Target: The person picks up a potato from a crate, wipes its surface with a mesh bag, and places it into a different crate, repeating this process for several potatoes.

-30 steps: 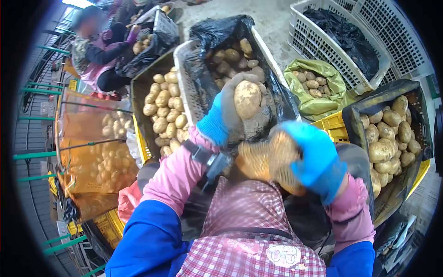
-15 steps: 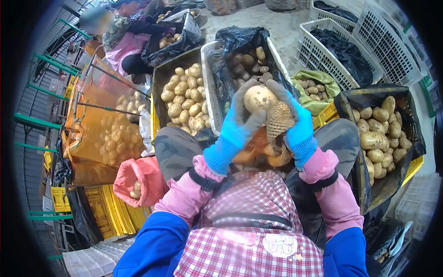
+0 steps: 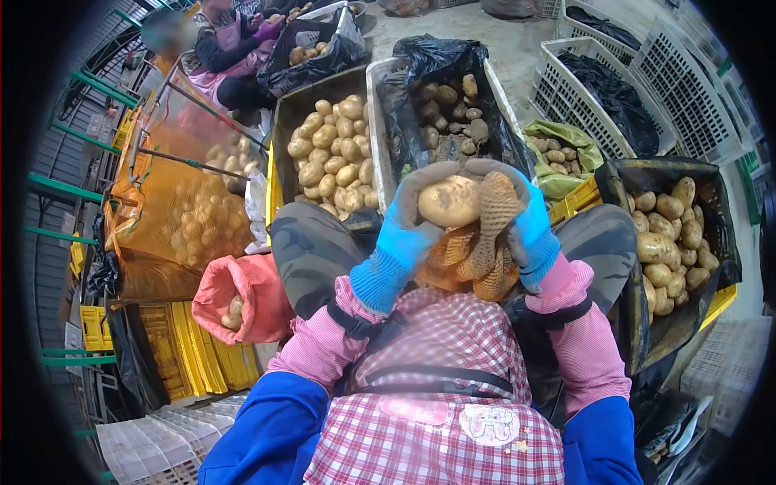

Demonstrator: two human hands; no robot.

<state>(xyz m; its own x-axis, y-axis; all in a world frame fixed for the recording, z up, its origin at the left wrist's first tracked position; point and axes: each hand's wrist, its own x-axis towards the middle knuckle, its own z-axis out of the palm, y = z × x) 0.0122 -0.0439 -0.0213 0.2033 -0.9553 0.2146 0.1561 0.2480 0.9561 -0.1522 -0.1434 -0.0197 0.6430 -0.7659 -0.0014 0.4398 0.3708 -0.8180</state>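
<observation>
Both my hands wear blue-cuffed gloves with grey palms, held together above my lap. My left hand (image 3: 414,212) is closed around the left side of a large pale potato (image 3: 449,201), which has brown dirt marks. In my right hand (image 3: 527,220) is a brown, bumpy-textured cloth (image 3: 495,212), pressed against the potato's right side. Its lower folds hang over something orange in my lap. Just beyond my hands, a white crate (image 3: 376,121) lined with black plastic holds dirt-covered potatoes (image 3: 440,113).
A crate of cleaner potatoes (image 3: 333,153) stands ahead left, and a black-lined crate of potatoes (image 3: 671,234) at my right. A red bag (image 3: 259,295), an orange mesh sack (image 3: 206,222) and a green sack (image 3: 558,158) are close by. Another person (image 3: 230,52) sits at upper left.
The potato has turned and now lies longer sideways. Both hands are slightly lower, and the cloth has spread out beside the potato. The other person's posture has changed, showing a purple glove.
</observation>
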